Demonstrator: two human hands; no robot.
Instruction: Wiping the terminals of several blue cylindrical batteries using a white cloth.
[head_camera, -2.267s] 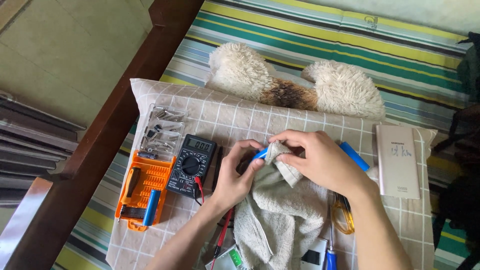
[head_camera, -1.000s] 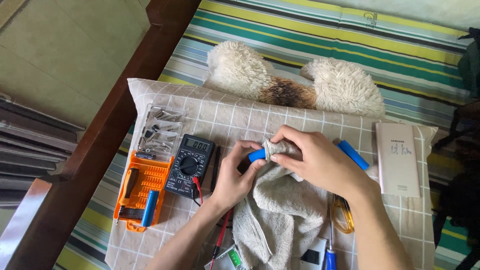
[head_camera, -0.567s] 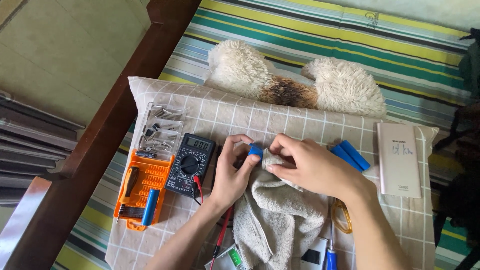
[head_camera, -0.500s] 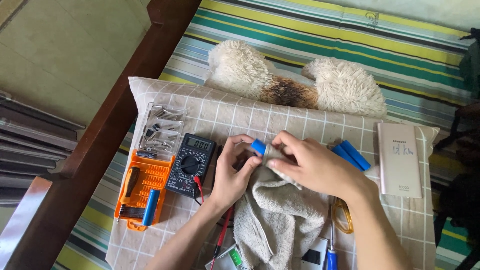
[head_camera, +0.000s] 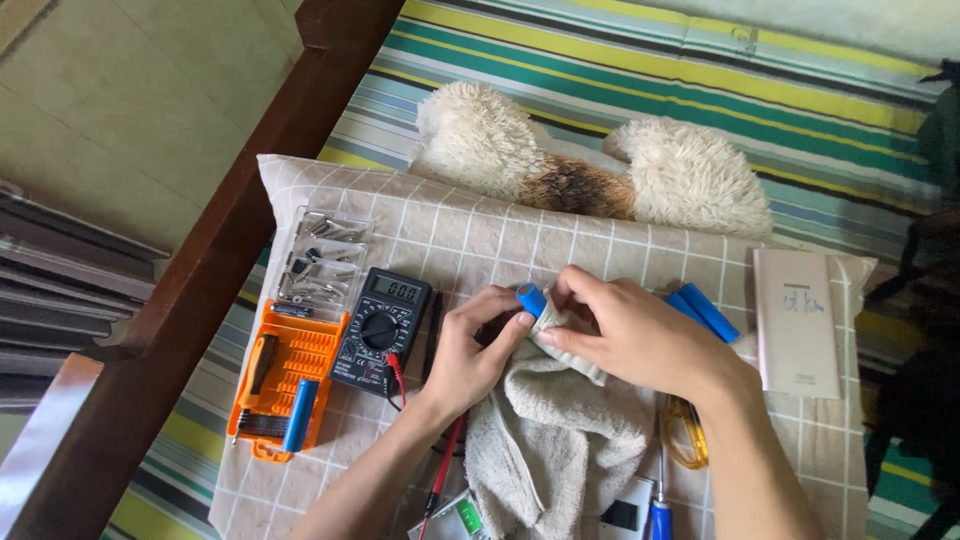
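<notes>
**Blue cell held in a cloth fold over a crowded pillow**

Head view. Left hand (head_camera: 468, 352) pinches a blue cylindrical battery cell (head_camera: 531, 299) between thumb and fingertips, fingers narrow around its lower end; only the top of the cell shows. Right hand (head_camera: 640, 338) presses a fold of grey towel (head_camera: 560, 430) against the cell, fingers curled and closed on the cloth. The cell sits over the middle of the checked pillow (head_camera: 480, 235), which lies on a striped bed.

Around it: black digital multimeter (head_camera: 382, 330) just left of the left hand, its red probe lead (head_camera: 443, 478) running under the wrist. Orange screwdriver-bit case (head_camera: 283, 382) at the pillow's left edge, with another blue cell in it. Two more blue cells (head_camera: 700, 310) just beyond the right hand. Pale pink power bank (head_camera: 796, 320) near the right edge.

Risks, as I judge them:
- Grip is on a smooth cylinder through loose cloth; the cell could slip and roll off the soft, sloping pillow.
- The wrist lies over the lead; a pull could drag the meter.
- Loose cells could roll together or onto metal bits.
</notes>
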